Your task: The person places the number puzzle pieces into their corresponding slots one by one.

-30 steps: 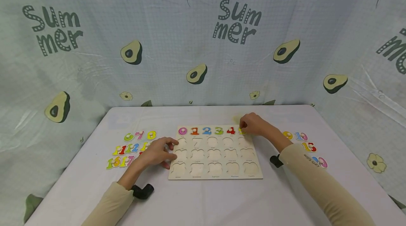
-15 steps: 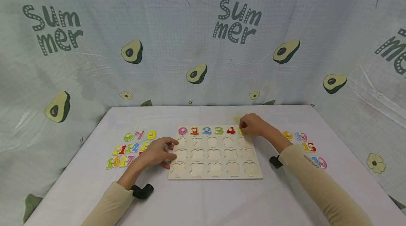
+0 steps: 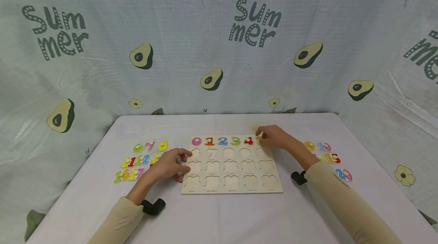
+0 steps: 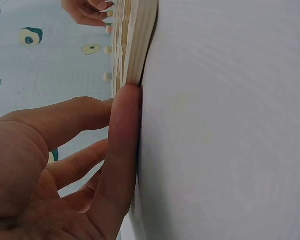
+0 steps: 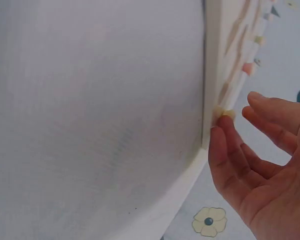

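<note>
A wooden number board [image 3: 203,160] lies flat, with pieces 0 [image 3: 196,141], 1, 2, 3 and 4 [image 3: 248,141] in its top row. My right hand [image 3: 273,137] is over the top right corner, partly covering a yellow piece [image 3: 259,140]. In the right wrist view, that hand [image 5: 265,160] has its fingers apart, some touching or beside a pale yellow knob [image 5: 229,114]. My left hand [image 3: 169,163] rests at the board's left side with fingers spread; in the left wrist view a fingertip of this hand [image 4: 75,165] touches the board's edge [image 4: 141,45].
Several number pieces lie left of the board, among them a green 6 [image 3: 138,148], a yellow 8 [image 3: 163,146] and a 16 [image 3: 122,176]. To the right are a 10 [image 3: 324,146], a 15 [image 3: 332,158] and a 20 [image 3: 343,175]. A printed curtain [image 3: 171,84] stands behind the table.
My right hand has raised and spread its fingers slightly, shifting a little left at the yellow piece. Its forearm has moved slightly, uncovering more of the right-hand pieces. My left hand stays in place.
</note>
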The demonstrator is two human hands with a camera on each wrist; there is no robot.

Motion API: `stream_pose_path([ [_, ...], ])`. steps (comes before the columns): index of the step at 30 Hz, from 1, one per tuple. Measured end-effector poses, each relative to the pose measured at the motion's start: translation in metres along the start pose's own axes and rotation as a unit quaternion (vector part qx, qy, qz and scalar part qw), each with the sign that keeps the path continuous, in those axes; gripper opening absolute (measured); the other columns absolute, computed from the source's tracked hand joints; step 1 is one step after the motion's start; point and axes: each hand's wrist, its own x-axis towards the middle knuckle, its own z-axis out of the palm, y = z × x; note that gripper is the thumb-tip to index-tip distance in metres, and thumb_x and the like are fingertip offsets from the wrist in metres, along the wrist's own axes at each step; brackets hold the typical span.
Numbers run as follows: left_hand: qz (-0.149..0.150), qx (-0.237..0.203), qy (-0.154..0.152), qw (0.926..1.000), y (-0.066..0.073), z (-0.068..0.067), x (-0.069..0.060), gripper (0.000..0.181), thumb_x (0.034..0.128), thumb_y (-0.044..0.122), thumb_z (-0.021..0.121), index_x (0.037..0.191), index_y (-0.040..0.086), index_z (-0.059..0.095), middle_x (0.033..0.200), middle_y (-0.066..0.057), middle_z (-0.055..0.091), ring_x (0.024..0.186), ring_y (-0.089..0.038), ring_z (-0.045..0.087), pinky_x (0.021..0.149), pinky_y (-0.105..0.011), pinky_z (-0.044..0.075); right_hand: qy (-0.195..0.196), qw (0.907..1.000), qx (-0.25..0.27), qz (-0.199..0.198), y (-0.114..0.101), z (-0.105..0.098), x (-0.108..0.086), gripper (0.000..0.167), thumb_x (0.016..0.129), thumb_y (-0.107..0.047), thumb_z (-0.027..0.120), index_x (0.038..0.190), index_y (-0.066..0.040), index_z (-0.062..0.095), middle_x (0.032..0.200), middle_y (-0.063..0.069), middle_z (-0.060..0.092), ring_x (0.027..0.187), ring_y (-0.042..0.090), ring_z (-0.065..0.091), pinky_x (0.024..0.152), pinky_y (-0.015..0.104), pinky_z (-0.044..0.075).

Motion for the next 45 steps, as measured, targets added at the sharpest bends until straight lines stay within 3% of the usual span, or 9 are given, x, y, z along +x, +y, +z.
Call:
stream_pose_path([
  [6,0.010,0.000,-0.010,0.9999,0.001,0.000,0.001,0.050,0.0874,0.003,0.078,0.134,0.002,0.062,0.107,-0.013,0.055,0.062,-0.019,0.060,0.057,-0.035,0.060,-0.001,0.9994,0.031,-0.015,0.000,-0.005,-0.021,0.033,0.101,-0.016,0.061,0.131,-0.002,0.062,0.116,0.019,0.070,0.107,0.034,0.068,0.090,0.047,0.056],
  [13,0.013,0.013,-0.011,0.9998,0.001,0.002,0.004,0.049,0.0873,0.003,0.078,0.133,0.001,0.063,0.106,-0.013,0.055,0.068,-0.019,0.059,0.059,-0.034,0.060,0.030,0.9992,0.000,-0.027,-0.004,-0.002,-0.044,0.033,0.097,-0.016,0.068,0.126,-0.002,0.064,0.105,0.010,0.069,0.096,0.023,0.066,0.083,0.039,0.055],
  [18,0.007,0.021,-0.016,0.9996,0.003,0.000,0.004,0.047,0.0893,0.007,0.077,0.133,0.001,0.062,0.107,-0.013,0.058,0.075,-0.018,0.062,0.062,-0.033,0.061,0.028,0.9995,0.013,-0.012,-0.006,-0.001,-0.060,0.032,0.096,-0.017,0.071,0.124,-0.003,0.065,0.100,0.007,0.068,0.088,0.019,0.064,0.076,0.033,0.053],
  [25,0.004,0.048,0.003,0.9988,0.006,-0.013,0.001,0.047,0.0942,0.016,0.074,0.137,0.003,0.061,0.111,-0.014,0.062,0.070,-0.018,0.069,0.067,-0.032,0.061,0.000,0.9991,0.038,0.020,-0.005,0.006,-0.083,0.036,0.091,-0.018,0.077,0.122,-0.003,0.064,0.096,0.007,0.067,0.083,0.017,0.060,0.072,0.029,0.052],
  [29,0.022,0.043,0.022,0.9986,0.004,-0.028,-0.002,0.047,0.0962,0.017,0.071,0.139,0.001,0.059,0.111,-0.016,0.062,0.074,-0.019,0.073,0.072,-0.034,0.061,-0.025,0.9971,0.057,0.044,-0.009,0.010,-0.095,0.041,0.089,-0.019,0.080,0.123,-0.005,0.063,0.098,0.007,0.066,0.080,0.016,0.059,0.068,0.029,0.051],
  [33,0.037,0.043,0.057,0.9967,-0.004,-0.044,-0.009,0.046,0.0976,0.018,0.070,0.138,-0.001,0.059,0.111,-0.017,0.065,0.079,-0.020,0.075,0.076,-0.035,0.061,-0.052,0.9925,0.091,0.063,-0.014,0.013,-0.102,0.047,0.086,-0.017,0.082,0.126,-0.005,0.060,0.098,0.009,0.064,0.075,0.016,0.060,0.068,0.030,0.054],
  [36,0.041,0.062,0.106,0.9916,-0.013,-0.055,-0.014,0.041,0.0981,0.017,0.069,0.133,-0.003,0.062,0.108,-0.019,0.067,0.077,-0.021,0.074,0.072,-0.036,0.062,-0.073,0.9875,0.120,0.072,-0.018,0.015,-0.106,0.054,0.084,-0.016,0.084,0.131,-0.006,0.057,0.100,0.010,0.064,0.074,0.017,0.062,0.069,0.031,0.056],
  [39,0.035,0.090,0.159,0.9827,-0.022,-0.067,-0.019,0.036,0.0990,0.018,0.068,0.127,-0.004,0.066,0.104,-0.020,0.070,0.074,-0.022,0.073,0.067,-0.034,0.060,-0.081,0.9846,0.137,0.073,-0.020,0.016,-0.108,0.060,0.082,-0.014,0.086,0.133,-0.007,0.056,0.102,0.010,0.063,0.075,0.017,0.062,0.070,0.032,0.057],
  [45,0.015,0.153,0.236,0.9596,-0.041,-0.096,-0.019,0.034,0.1005,0.021,0.065,0.121,-0.005,0.067,0.100,-0.023,0.070,0.073,-0.025,0.073,0.065,-0.028,0.052,-0.076,0.9862,0.129,0.072,-0.020,0.017,-0.110,0.070,0.078,-0.012,0.087,0.138,-0.005,0.054,0.103,0.009,0.061,0.074,0.017,0.061,0.070,0.031,0.055],
])
